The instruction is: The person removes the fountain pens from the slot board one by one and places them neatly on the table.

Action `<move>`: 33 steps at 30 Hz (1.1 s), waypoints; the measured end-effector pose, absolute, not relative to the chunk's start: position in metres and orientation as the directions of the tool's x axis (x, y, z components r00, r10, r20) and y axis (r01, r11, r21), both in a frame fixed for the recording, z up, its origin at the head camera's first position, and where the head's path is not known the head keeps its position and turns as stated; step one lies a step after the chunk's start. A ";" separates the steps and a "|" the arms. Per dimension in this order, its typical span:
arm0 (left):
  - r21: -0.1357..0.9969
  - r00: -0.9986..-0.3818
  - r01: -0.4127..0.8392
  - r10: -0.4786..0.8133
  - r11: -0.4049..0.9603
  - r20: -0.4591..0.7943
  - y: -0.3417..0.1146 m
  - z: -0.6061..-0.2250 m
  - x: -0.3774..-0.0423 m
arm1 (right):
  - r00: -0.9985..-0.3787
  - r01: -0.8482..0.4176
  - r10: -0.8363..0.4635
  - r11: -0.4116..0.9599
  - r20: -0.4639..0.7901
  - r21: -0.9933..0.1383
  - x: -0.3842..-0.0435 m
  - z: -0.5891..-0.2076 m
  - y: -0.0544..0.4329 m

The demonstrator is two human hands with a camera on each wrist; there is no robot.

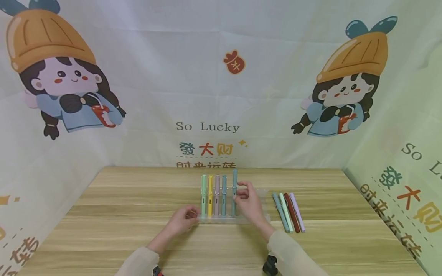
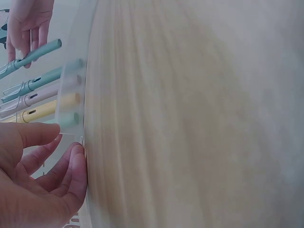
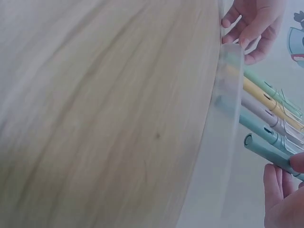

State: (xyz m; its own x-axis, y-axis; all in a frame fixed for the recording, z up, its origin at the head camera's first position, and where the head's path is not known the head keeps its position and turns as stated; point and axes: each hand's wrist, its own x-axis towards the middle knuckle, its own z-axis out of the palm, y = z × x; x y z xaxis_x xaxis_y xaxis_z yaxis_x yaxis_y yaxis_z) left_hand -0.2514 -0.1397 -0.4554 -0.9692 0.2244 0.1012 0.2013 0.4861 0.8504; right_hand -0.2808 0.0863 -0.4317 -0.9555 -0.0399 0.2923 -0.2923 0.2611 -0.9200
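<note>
Four pens (image 1: 210,195), green, yellow, mauve and teal, stand in a clear holder (image 1: 246,220). Beside them, the right hand (image 1: 249,202) pinches another teal pen (image 1: 235,179) between its fingers; the left hand's (image 1: 182,220) fingers grip the holder's left end. Four loose pens (image 1: 292,212) lie on the table (image 1: 131,207). The backdrop (image 1: 165,76) reads "So Lucky" and "發大财".

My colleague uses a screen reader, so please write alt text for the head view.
A person's right hand holds a blue-green pen at a clear rack where four other pens rest side by side, while the left hand holds the rack's left end. Four more pens lie to the right on a wood-grain table.
</note>
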 end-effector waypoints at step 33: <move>0.854 -0.971 0.202 0.213 0.480 0.110 -0.139 -0.457 -0.251 | -0.979 -0.203 -0.080 0.365 0.187 -0.909 -0.266 -0.424 0.169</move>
State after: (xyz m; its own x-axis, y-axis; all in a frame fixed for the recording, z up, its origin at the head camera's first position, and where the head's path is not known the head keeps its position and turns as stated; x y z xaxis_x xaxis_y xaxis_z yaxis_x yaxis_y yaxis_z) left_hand -0.2509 -0.1392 -0.4567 -0.9709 0.2131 0.1095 0.2016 0.4795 0.8541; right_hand -0.2660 0.1689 -0.4242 -0.9791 -0.0798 0.1871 -0.2034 0.3645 -0.9087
